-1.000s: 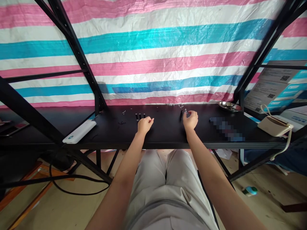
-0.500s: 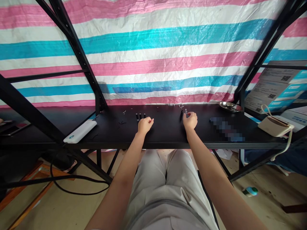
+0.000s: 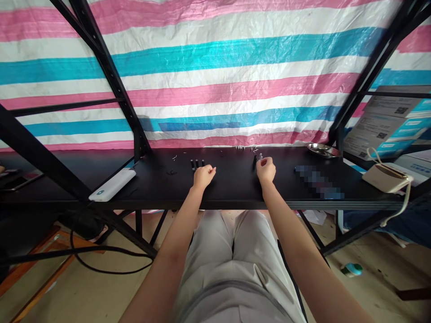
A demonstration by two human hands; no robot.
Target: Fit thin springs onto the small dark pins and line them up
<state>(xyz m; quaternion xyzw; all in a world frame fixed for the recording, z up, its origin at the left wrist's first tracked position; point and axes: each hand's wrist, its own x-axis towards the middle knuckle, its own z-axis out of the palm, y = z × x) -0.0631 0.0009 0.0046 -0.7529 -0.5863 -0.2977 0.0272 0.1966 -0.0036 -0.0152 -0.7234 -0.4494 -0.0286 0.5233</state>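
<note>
My left hand (image 3: 204,176) rests at the front middle of the black tabletop (image 3: 232,188), its fingers curled in; whatever lies inside them, if anything, is hidden. Just behind and left of it are short black cylinders with pale bands (image 3: 197,164) in a row. Further right, my right hand (image 3: 266,170) is closed, thumb and fingers drawn together beside a small clear piece (image 3: 260,156). Its fingertips are partly hidden, so I cannot tell what they hold. A small black piece (image 3: 255,160) is close by on the left of that hand.
Small silvery metal bits (image 3: 240,147) line the back edge. A round metal dish (image 3: 323,150) sits back right, a cream pouch (image 3: 386,177) at the right end. A white power bank (image 3: 112,185) lies left, near black rack posts (image 3: 109,67). A blurred-out object (image 3: 316,180) lies right.
My right hand has shifted very slightly left. My left hand and the pieces on the tabletop look the same.
</note>
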